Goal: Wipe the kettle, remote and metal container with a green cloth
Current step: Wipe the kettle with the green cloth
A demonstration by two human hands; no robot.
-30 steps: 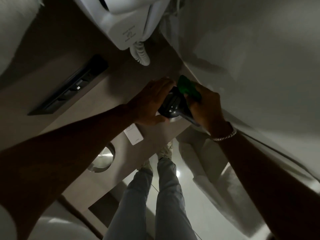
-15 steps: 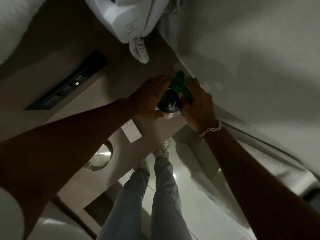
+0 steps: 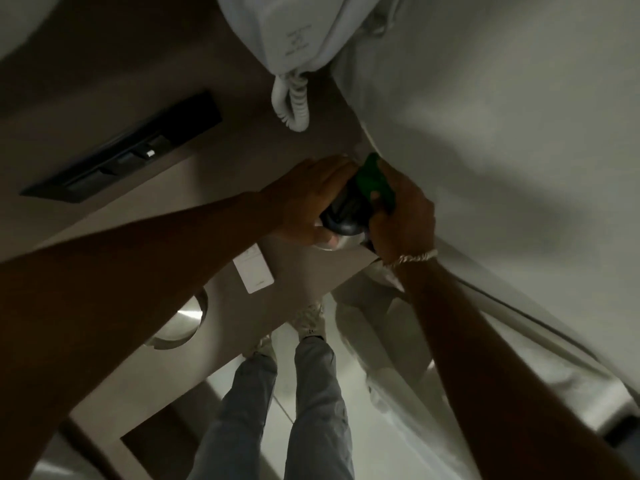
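The kettle (image 3: pixel 346 220) stands on the brown tabletop (image 3: pixel 304 296) near its right edge, showing a dark lid and a strip of shiny metal body. My left hand (image 3: pixel 304 202) wraps the kettle's left side and steadies it. My right hand (image 3: pixel 401 216) presses the green cloth (image 3: pixel 375 183) against the kettle's right upper side. A round metal container (image 3: pixel 181 320) sits further left on the table, partly hidden by my left forearm. The remote is not visible.
A white wall-mounted phone (image 3: pixel 298 32) with a coiled cord (image 3: pixel 292 98) hangs above the table. A black socket panel (image 3: pixel 128 150) is set in the wall. A white card (image 3: pixel 254 271) lies on the table. White bedding (image 3: pixel 502 133) fills the right side.
My right hand with the green cloth has slid up and over the kettle's top, from its right side toward the wall. My left hand has kept its hold.
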